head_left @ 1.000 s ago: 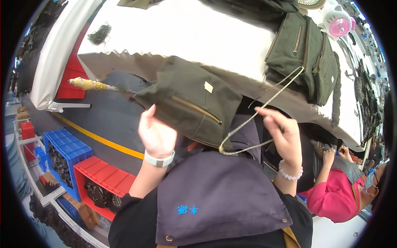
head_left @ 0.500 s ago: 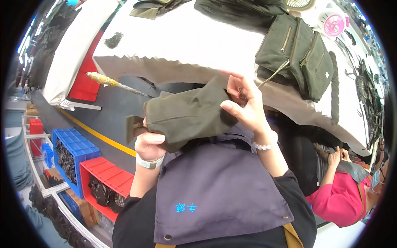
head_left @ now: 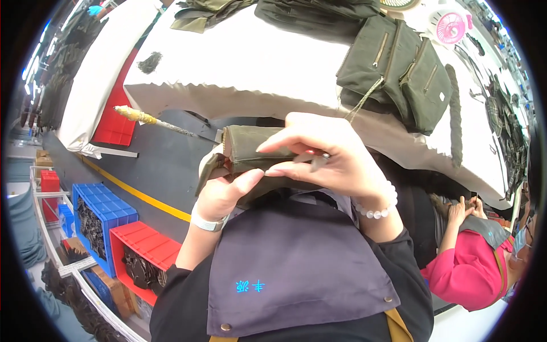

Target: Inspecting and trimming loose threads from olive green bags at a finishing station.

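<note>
An olive-green zippered fabric pouch (head_left: 250, 142) is held above my lap, in front of the table edge. Brown zipper teeth run along its left end. My left hand (head_left: 219, 194) grips that end, its thumb on top near the zipper and the other fingers mostly hidden behind the cloth. Over the pouch's right part curves my right hand (head_left: 330, 154), its thumb tip close to my left thumb and its index finger bent above. Tucked in the right palm is a small metal tool (head_left: 319, 161) with a red part, mostly covered by the fingers.
On the white-covered table (head_left: 239, 62) lie an olive bag (head_left: 393, 74) and more dark green cloth. A pole with a yellow-wrapped end (head_left: 134, 114) juts out at left. Blue (head_left: 108, 211) and red crates (head_left: 142, 239) stand lower left. A person in pink (head_left: 464, 262) sits at right.
My right hand has moved left and down over the pouch, toward my left thumb. The pouch has turned, so its zipper end now faces up into view.
</note>
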`<state>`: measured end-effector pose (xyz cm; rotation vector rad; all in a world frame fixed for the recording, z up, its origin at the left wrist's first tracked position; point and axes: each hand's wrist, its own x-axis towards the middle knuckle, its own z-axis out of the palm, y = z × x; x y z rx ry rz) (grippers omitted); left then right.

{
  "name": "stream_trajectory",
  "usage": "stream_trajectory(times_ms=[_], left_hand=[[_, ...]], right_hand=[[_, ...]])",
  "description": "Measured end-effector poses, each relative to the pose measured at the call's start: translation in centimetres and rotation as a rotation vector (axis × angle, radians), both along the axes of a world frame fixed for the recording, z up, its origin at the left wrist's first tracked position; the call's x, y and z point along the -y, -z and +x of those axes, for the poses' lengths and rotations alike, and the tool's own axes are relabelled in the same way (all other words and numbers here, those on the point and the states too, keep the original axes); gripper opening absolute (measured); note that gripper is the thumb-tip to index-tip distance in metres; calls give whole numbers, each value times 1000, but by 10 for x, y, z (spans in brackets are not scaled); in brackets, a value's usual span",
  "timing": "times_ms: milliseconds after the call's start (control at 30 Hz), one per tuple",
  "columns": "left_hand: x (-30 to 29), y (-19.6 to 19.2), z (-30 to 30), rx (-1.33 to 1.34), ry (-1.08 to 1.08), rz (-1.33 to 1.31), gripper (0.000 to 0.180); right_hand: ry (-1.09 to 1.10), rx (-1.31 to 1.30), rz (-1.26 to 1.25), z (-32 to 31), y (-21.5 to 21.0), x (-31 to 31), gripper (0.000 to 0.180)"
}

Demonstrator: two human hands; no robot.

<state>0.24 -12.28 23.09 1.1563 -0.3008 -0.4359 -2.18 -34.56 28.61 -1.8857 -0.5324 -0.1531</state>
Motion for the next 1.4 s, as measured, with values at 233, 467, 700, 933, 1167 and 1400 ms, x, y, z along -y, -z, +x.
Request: stream_trajectory(times_ms=[233, 467, 700, 933, 1167, 1400], left_hand=[[11, 5, 7, 46, -31, -11, 36], [25, 23, 8, 51, -371, -30, 32], [0, 57, 28, 536, -304, 324, 56], [12, 29, 30, 12, -363, 131, 19], [11, 32, 37, -123, -300, 165, 16], [14, 36, 35, -35, -184, 200, 17]], right_hand=[[4, 26, 1, 12, 20, 1, 18], [102, -383, 244, 18, 60, -19, 10], [155, -681, 1050, 32, 91, -33, 14], [160, -575, 806, 13, 63, -12, 22], [69, -551, 368, 8, 70, 2, 16], [102, -698, 403, 13, 74, 4, 10]])
